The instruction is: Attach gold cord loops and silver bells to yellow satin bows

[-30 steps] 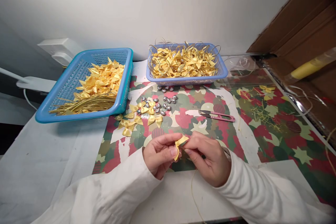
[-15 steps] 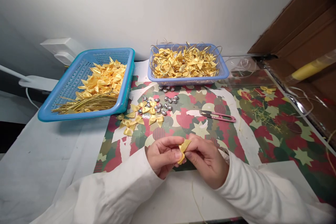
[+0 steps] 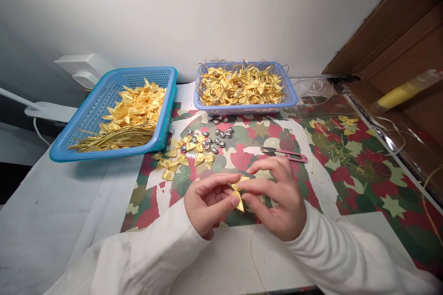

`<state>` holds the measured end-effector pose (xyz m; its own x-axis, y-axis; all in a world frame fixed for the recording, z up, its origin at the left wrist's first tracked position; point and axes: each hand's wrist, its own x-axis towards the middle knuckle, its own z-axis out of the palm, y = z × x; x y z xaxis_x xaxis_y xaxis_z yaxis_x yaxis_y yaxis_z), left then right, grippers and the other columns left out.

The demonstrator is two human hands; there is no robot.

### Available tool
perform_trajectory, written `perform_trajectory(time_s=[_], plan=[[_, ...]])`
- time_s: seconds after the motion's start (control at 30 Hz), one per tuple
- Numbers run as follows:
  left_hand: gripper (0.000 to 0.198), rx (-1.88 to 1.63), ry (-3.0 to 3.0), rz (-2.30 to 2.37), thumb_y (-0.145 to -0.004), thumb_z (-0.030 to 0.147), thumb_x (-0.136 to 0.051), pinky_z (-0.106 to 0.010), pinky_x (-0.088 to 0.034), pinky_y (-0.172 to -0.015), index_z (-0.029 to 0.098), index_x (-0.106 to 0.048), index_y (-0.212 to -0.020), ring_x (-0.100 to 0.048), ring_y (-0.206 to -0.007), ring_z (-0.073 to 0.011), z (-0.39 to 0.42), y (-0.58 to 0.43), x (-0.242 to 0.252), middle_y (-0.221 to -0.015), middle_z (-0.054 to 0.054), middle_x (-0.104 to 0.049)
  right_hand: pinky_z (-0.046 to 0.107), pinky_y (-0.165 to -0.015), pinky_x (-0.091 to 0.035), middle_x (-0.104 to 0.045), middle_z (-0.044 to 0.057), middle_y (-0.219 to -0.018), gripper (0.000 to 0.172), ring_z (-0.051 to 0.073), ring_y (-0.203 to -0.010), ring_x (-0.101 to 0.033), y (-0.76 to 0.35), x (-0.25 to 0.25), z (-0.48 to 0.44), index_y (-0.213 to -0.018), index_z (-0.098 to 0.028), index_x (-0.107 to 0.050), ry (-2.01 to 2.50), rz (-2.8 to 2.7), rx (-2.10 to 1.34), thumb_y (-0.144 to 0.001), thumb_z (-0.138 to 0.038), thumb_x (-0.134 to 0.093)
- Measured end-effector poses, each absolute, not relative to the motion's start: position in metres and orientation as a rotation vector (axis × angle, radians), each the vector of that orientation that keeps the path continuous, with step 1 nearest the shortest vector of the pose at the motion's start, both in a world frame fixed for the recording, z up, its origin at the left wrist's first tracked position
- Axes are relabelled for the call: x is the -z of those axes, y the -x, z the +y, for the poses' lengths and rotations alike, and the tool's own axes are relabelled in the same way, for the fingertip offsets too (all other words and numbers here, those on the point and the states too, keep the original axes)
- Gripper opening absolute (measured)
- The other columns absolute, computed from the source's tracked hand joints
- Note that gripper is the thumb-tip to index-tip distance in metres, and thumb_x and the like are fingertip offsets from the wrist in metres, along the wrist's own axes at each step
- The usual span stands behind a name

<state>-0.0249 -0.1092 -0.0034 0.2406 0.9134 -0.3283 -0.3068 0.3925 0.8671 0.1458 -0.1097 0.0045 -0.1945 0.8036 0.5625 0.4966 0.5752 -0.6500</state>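
Observation:
Between the thumb and fingers of my left hand [image 3: 211, 203] is a yellow ribbon bow [image 3: 237, 193], tilted nearly upright. My right hand [image 3: 277, 196] meets it from the other side, a finger and thumb pinching at its middle while the upper finger is lifted away. A thin yellow thread [image 3: 252, 249] hangs from near my right hand down across the white board [image 3: 221, 262]. Several loose bows [image 3: 205, 160] and small silver bells [image 3: 221, 133] lie beyond my hands. Pink-handled thread snips [image 3: 294, 156] rest past my right hand.
At the left, a blue basket [image 3: 57, 150] holds yellow bows and gold wire ties [image 3: 114, 138]. A smaller basket [image 3: 245, 109] against the wall holds bows with gold ties. Thread scraps [image 3: 342, 154] lie at right, beside a cardboard box [image 3: 387, 41].
My right hand has opened its fingers somewhat and raised the upper one. The bow has turned, showing its knot and a pointed lower end. More of the hanging thread shows.

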Motion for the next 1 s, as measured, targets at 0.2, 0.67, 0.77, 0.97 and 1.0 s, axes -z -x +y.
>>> perform_trajectory(time_s=[0.2, 0.67, 0.77, 0.97, 1.0], plan=[[0.028, -1.044, -0.848, 0.931, -0.062, 0.016, -0.078, -0.022, -0.049, -0.054, 0.021, -0.077, -0.089, -0.061, -0.063, -0.0128, -0.113, 0.018, -0.003, -0.087, -0.008, -0.070, 0.038, -0.083, -0.041, -0.056, 0.005, -0.096, 0.015, 0.021, -0.092, -0.049, -0.145, -0.002, -0.105, -0.084, -0.023, -0.068, 1.015, -1.913, -0.602, -0.080, -0.011, -0.060], [0.028, -0.959, -1.235, 0.900, -0.070, 0.017, -0.070, -0.019, -0.045, -0.041, 0.017, -0.074, -0.097, -0.056, -0.052, -0.0086, -0.102, 0.023, 0.010, -0.092, -0.009, -0.068, 0.038, -0.084, -0.039, -0.049, 0.006, -0.098, 0.013, 0.021, -0.096, -0.046, -0.138, -0.003, -0.112, -0.081, -0.020, -0.056, 1.077, -1.860, -0.605, -0.086, -0.012, -0.048], [0.028, -0.943, -1.195, 0.883, -0.071, 0.021, -0.071, -0.020, -0.044, -0.040, 0.017, -0.073, -0.098, -0.054, -0.049, -0.0073, -0.102, 0.023, 0.011, -0.094, -0.009, -0.069, 0.040, -0.089, -0.038, -0.051, 0.006, -0.104, 0.009, 0.023, -0.102, -0.047, -0.140, -0.002, -0.108, -0.086, -0.021, -0.061, 1.051, -1.864, -0.624, -0.082, -0.015, -0.056], [0.032, -1.006, -1.189, 0.872, -0.067, 0.022, -0.072, -0.022, -0.048, -0.045, 0.016, -0.074, -0.099, -0.058, -0.056, -0.0108, -0.101, 0.022, 0.017, -0.099, -0.012, -0.069, 0.043, -0.091, -0.039, -0.058, 0.005, -0.098, 0.013, 0.023, -0.101, -0.050, -0.141, 0.004, -0.103, -0.073, -0.023, -0.066, 0.951, -1.832, -0.603, -0.080, -0.012, -0.062], [0.032, -0.995, -1.225, 0.887, -0.066, 0.020, -0.071, -0.023, -0.048, -0.047, 0.016, -0.074, -0.098, -0.058, -0.057, -0.0112, -0.100, 0.023, 0.018, -0.099, -0.012, -0.070, 0.044, -0.092, -0.039, -0.061, 0.005, -0.096, 0.013, 0.023, -0.102, -0.051, -0.141, 0.003, -0.102, -0.075, -0.023, -0.066, 0.914, -1.789, -0.639, -0.080, -0.012, -0.061]])
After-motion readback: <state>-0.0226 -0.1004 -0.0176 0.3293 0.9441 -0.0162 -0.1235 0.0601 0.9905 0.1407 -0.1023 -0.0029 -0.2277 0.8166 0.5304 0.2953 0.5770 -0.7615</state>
